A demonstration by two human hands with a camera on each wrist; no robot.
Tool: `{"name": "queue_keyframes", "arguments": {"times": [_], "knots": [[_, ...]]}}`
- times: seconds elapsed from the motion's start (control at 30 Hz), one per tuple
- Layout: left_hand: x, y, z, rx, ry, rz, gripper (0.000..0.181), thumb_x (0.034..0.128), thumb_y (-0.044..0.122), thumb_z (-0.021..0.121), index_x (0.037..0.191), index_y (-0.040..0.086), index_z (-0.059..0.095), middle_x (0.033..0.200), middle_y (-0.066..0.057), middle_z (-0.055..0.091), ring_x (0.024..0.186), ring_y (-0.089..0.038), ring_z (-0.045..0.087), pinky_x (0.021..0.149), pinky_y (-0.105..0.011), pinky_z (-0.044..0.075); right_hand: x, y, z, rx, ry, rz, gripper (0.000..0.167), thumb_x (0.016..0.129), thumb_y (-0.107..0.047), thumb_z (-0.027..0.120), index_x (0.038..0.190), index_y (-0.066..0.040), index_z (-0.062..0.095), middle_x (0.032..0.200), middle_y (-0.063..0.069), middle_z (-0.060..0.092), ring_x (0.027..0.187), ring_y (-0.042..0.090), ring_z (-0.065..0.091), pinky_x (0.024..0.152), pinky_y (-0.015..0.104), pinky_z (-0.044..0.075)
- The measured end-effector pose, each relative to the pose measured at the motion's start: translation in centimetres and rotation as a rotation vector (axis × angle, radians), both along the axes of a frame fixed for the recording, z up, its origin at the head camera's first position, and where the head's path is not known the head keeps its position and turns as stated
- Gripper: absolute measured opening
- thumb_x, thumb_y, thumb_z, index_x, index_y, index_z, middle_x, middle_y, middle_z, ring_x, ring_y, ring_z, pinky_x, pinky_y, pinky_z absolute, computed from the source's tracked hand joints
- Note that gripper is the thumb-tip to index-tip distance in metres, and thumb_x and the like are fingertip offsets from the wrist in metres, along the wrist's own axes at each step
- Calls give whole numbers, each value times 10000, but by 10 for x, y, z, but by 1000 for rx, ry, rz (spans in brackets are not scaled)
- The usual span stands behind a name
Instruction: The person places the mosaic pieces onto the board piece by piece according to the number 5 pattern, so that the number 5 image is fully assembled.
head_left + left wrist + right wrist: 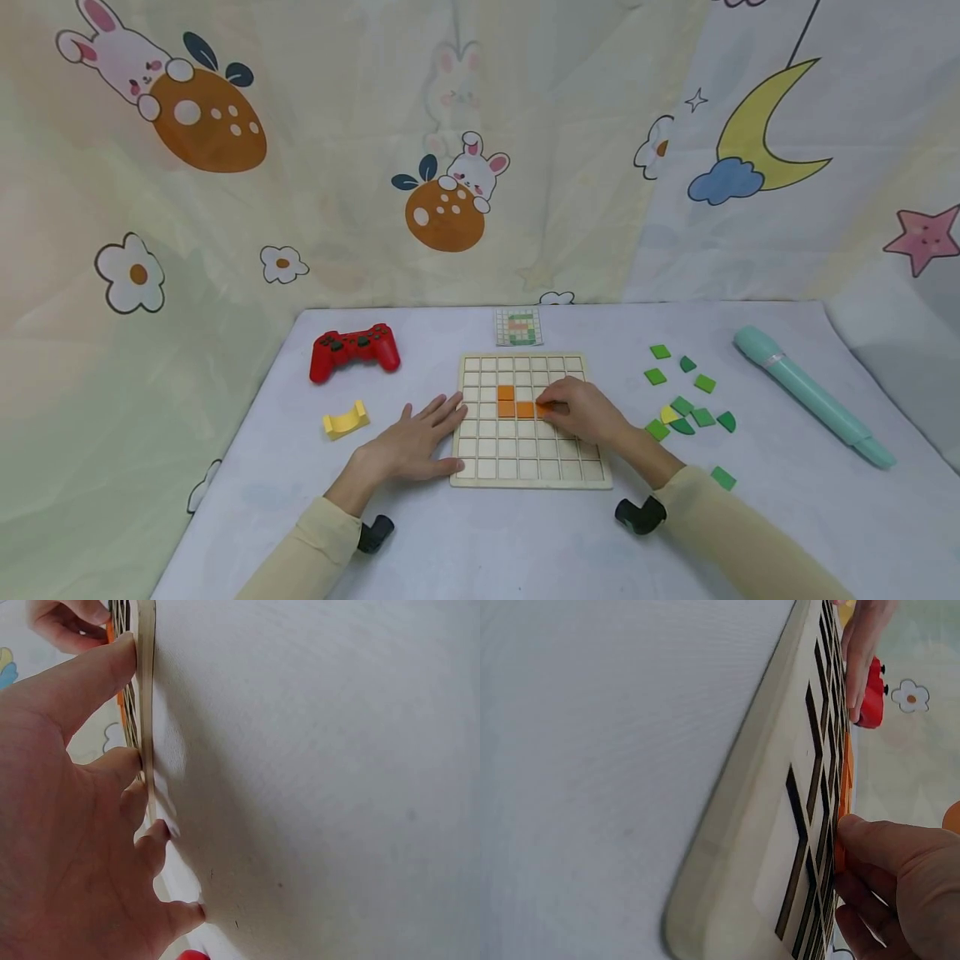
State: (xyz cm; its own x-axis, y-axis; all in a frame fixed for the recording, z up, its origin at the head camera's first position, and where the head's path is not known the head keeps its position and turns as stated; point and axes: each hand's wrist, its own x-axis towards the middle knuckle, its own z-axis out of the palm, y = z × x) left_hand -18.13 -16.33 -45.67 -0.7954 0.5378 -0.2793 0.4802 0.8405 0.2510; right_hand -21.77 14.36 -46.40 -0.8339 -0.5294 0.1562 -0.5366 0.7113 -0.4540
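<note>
A pale wooden grid board (532, 482) lies at the middle of the table. Three orange square tiles (506, 408) sit in its cells, two in a column and one to the right. Fingers and thumb of my right hand (581, 410) pinch another orange tile (841, 851) low over the board, just right of that row; the fingers partly cover it. My left hand (416, 442) is spread with straight fingers, its fingertips and thumb touching the board's left edge. In the left wrist view those fingers (105, 671) reach along the board's side (147, 697).
Right of the board lie several green tiles (703, 417) and a yellow piece (669, 414). A teal microphone-shaped object (813, 396) stretches along the far right. At left are a red game controller (354, 350) and a yellow curved block (347, 421). A pattern card (518, 327) lies behind the board.
</note>
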Motion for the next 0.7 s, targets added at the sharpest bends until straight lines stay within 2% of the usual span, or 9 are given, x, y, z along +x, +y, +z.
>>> {"name": "queue_keyframes", "arguments": {"times": [0.27, 0.7], "knots": [[-1, 1, 1, -8, -4, 8, 805, 909, 568, 534, 1556, 215, 210, 1649, 35, 95, 1519, -254, 123, 1150, -648, 173, 0, -2, -2, 19, 36, -14, 212, 846, -144, 743, 1052, -94, 740, 1072, 32, 720, 1050, 231, 630, 905, 389, 528], [0, 0, -1, -4, -7, 14, 812, 904, 586, 530, 1557, 234, 200, 1649, 62, 75, 1522, -235, 113, 1153, -646, 167, -1, 3, 0, 29, 21, -26, 212, 846, -150, 744, 1054, -107, 743, 1068, 15, 719, 1048, 213, 630, 912, 384, 528]]}}
